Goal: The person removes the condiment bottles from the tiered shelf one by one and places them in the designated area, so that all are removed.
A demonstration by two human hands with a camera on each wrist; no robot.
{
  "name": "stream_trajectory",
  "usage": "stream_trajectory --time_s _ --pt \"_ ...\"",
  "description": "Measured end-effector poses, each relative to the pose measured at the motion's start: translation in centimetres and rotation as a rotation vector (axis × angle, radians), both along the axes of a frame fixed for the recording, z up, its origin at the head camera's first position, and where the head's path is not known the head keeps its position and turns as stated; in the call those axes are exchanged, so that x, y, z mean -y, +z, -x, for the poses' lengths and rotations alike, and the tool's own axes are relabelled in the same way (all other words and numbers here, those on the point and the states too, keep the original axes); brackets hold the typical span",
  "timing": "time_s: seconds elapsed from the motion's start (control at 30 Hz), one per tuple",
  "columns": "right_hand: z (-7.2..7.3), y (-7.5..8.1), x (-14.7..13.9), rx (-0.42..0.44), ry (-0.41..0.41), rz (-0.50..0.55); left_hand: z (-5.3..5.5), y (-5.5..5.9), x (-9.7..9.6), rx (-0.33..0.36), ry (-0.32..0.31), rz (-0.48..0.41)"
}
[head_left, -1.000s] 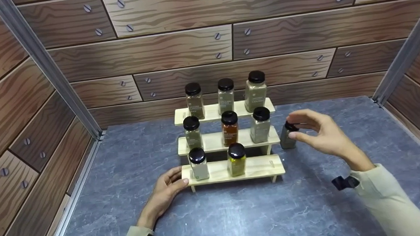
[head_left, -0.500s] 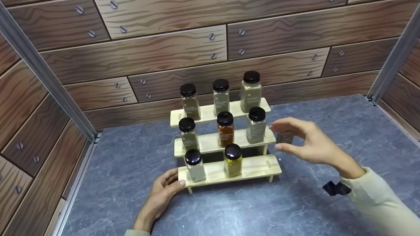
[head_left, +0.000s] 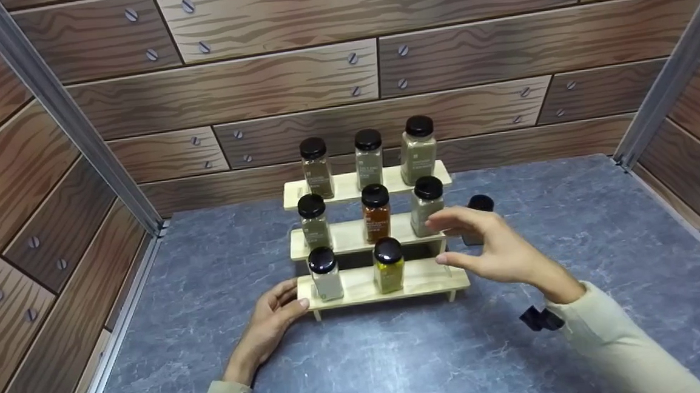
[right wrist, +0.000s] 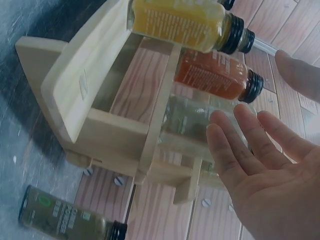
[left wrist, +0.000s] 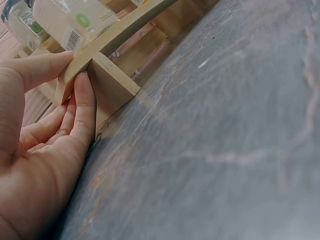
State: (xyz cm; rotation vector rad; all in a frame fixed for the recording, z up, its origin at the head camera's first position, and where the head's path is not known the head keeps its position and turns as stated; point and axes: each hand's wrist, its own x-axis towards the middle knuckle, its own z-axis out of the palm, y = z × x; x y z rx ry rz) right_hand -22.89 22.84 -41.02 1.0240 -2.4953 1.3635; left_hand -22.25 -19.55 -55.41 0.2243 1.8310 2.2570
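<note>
A three-tier wooden spice rack stands on the table, with black-capped glass spice jars on every tier. My left hand grips the left end of its lowest shelf; in the left wrist view the thumb lies above the board and fingers below. My right hand hovers at the rack's right side, fingers apart and holding nothing. Nearest it are a pale-green jar on the middle tier and a dark green jar standing on the table, partly hidden behind the hand. The bottom tier bears a whitish jar and a yellow one.
An orange-red jar and another green jar share the middle tier. Three jars, including a tall one, line the top tier. Wood-patterned walls enclose the grey table at the back and sides.
My right hand has left the cap of the dark green jar and moved left and nearer to me, towards the rack. The left hand keeps its grip on the shelf.
</note>
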Motion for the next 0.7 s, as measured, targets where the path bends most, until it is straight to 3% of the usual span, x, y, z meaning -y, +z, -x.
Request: stream_trajectory --time_s 0.7 --pt "0.7 -2.3 4.0 -0.032 0.073 0.031 0.0 0.0 0.0 0.001 0.01 0.0"
